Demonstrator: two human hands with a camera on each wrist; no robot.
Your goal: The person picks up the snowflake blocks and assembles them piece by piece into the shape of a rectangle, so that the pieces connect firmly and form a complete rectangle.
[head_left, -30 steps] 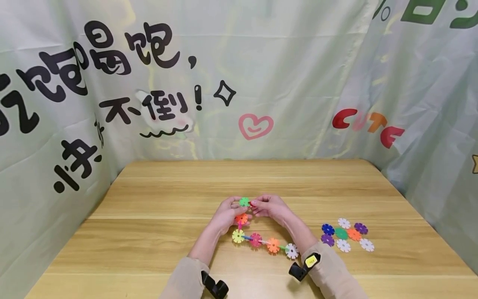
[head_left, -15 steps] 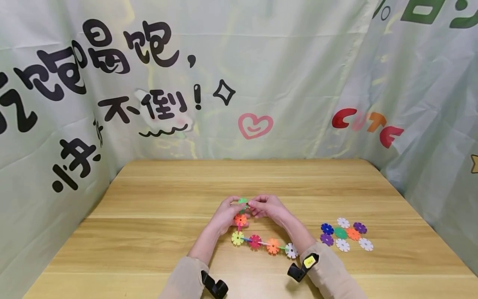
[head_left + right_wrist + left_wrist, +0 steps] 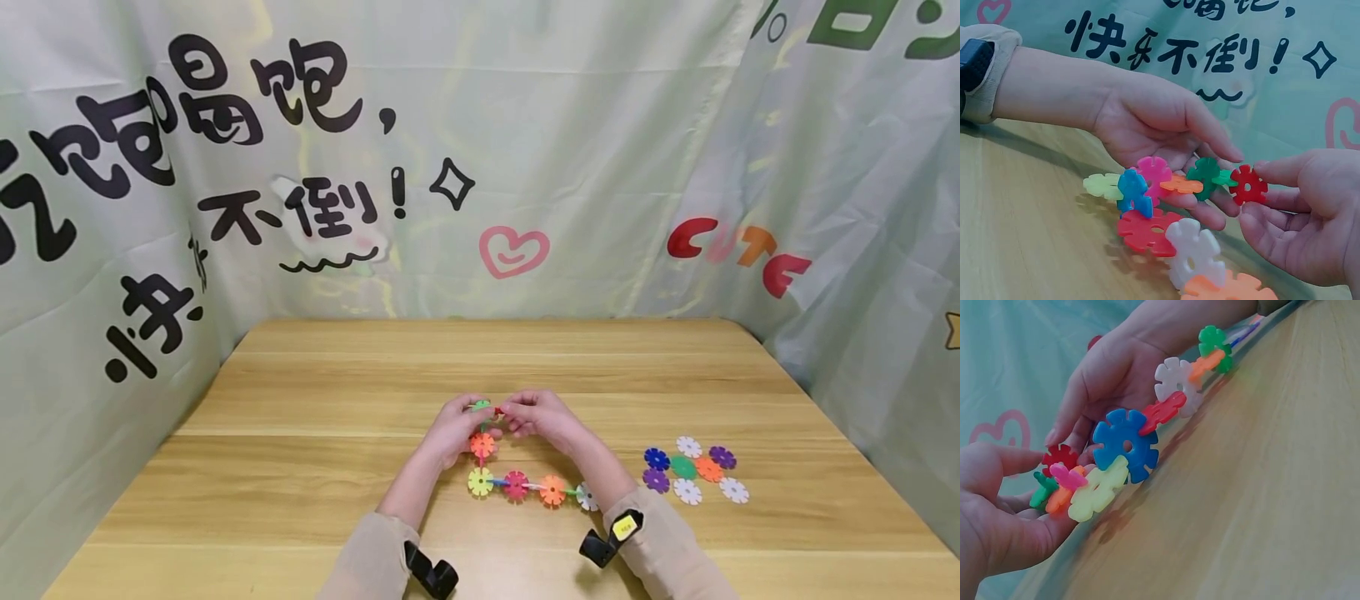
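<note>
Beige sleeves nearest, black camera on each wrist; chain of coloured plastic flower discs bending over bench, white end beside right forearm; loose flower discs on bench, right of that arm; farther up, left hand, fingers gripping chain's green end; right hand, fingers pinching red disc against it; printed cloth behind.

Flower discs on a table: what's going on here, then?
A person is handling a chain of colourful flower-shaped discs. The left hand holds it near one end, where the right hand pinches a red disc against a light green disc; how firmly they are joined is unclear. The chain bends toward the right over the table, and some loose discs lie apart, further right.
</note>
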